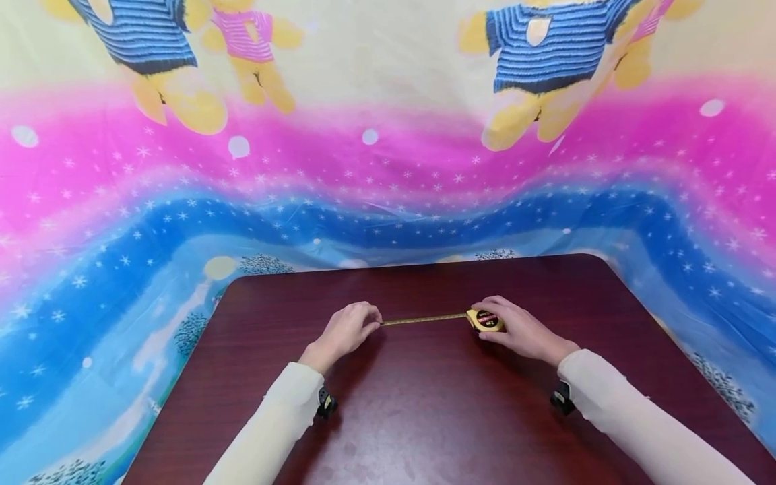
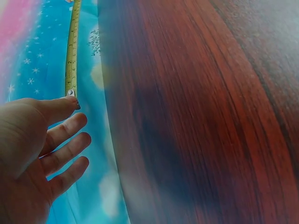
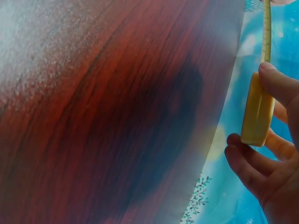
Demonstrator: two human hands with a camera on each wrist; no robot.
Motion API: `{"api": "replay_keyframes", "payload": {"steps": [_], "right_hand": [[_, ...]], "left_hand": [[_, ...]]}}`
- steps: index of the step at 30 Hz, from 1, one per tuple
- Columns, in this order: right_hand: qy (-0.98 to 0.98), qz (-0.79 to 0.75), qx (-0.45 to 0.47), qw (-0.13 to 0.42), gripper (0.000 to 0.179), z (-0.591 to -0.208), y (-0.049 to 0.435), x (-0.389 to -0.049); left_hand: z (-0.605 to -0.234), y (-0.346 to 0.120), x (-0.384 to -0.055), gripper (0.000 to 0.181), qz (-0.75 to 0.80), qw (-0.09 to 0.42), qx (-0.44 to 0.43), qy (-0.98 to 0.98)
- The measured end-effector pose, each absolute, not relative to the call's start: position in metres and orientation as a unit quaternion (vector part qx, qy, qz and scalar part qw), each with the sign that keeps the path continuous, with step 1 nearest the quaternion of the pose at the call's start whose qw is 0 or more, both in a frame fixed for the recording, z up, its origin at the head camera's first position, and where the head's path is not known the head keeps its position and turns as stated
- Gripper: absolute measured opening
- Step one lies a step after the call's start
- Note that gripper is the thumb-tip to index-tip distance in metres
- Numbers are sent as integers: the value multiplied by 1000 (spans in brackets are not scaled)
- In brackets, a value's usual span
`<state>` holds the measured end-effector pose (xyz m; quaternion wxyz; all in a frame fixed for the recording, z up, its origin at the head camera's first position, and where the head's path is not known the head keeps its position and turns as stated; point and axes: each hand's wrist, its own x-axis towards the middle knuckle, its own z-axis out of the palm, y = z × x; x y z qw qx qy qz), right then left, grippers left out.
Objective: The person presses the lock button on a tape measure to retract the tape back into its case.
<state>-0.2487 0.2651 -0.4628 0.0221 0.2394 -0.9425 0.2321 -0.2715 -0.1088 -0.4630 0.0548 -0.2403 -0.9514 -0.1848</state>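
A yellow tape measure (image 1: 487, 320) with a dark round label is held in my right hand (image 1: 524, 331), thumb and fingers about its case. Its yellow blade (image 1: 424, 319) stretches across to my left hand (image 1: 348, 330), which pinches the metal end hook (image 2: 71, 93) between thumb and forefinger. In the left wrist view the other fingers (image 2: 70, 149) of that hand are spread loosely below the blade. From the right wrist, the case (image 3: 258, 112) shows edge-on, the thumb near the blade's mouth and fingertips at the case's lower end. The blade runs straight above the table.
Below the hands lies a dark reddish-brown wooden table (image 1: 388, 404) with rounded far corners. A printed cloth (image 1: 388, 155) with bears and snowflakes hangs behind and around it. Black wrist devices (image 1: 326, 403) sit at both pale sleeves (image 1: 642, 417).
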Motion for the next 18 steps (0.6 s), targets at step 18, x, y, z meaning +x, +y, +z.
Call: {"api": "replay_keyframes", "payload": {"steps": [18], "right_hand": [[-943,234,238,15,59,-461,256,-252]], "left_hand": [[-462,-97,-274,5,-185,47,-245,-950]]}}
